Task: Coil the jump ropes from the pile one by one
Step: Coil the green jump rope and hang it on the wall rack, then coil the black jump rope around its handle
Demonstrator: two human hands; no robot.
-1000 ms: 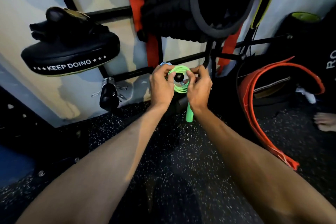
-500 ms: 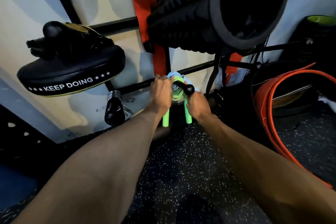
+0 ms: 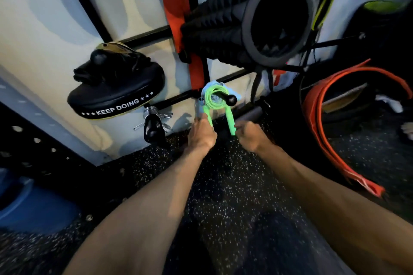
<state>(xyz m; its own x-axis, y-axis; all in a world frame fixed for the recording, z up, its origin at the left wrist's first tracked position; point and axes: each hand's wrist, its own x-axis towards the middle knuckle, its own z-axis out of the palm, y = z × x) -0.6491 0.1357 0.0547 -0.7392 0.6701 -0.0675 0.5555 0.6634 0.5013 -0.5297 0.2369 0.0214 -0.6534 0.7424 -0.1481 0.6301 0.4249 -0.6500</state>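
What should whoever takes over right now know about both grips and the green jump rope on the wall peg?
Left grip holds the lower end of one handle of the bright green plastic jump rope.
Right grip is curled at the tip of the other handle; contact too blurred to confirm.
The coil hangs on the black ball-ended wall peg, both handles dangling.
Done: this rope coiled and hung.
Left: release, take the next rope; no pile shows in this view.
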